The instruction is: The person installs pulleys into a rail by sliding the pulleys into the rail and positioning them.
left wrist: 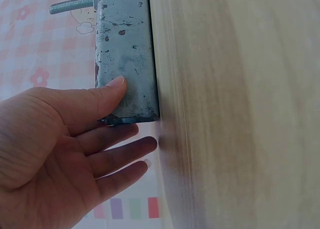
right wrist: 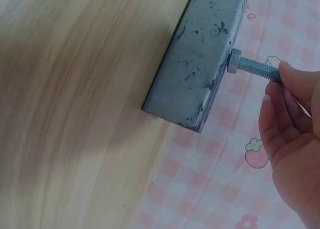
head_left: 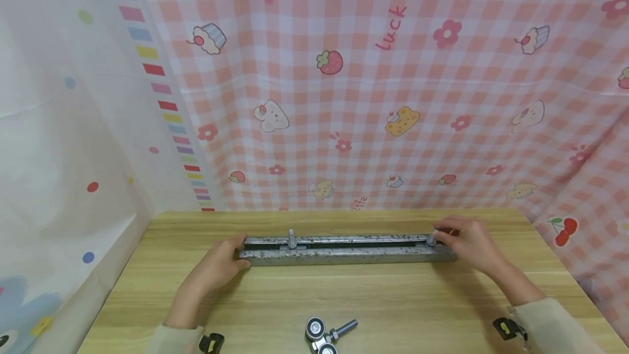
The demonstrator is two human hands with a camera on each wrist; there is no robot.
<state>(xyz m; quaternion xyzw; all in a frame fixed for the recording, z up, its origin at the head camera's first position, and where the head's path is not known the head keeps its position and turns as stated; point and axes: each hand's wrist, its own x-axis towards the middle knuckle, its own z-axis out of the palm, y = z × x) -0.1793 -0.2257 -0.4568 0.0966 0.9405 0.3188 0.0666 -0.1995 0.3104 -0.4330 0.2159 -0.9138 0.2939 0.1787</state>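
A scuffed grey steel channel rail [head_left: 344, 257] lies lengthwise across the wooden table, its long slot facing up. At its left end, my left hand [head_left: 216, 266] grips the rail, the thumb [left wrist: 112, 94] pressed on the front face and the other fingers partly hidden past the end. Near the right end a threaded bolt [right wrist: 257, 68] with a nut sticks up out of the slot. My right hand [head_left: 474, 242] pinches the tip of that bolt between thumb and fingers. Another upright bolt [head_left: 292, 238] stands in the slot toward the left; what lies below it is hidden.
A loose roller trolley [head_left: 315, 328] with wheels and a threaded bolt lies at the table's front, partly cut off by the view. The wooden table [head_left: 393, 299] meets a pink checked cloth [head_left: 363, 141] at the back. White dotted cloth [head_left: 73, 124] hangs at the left.
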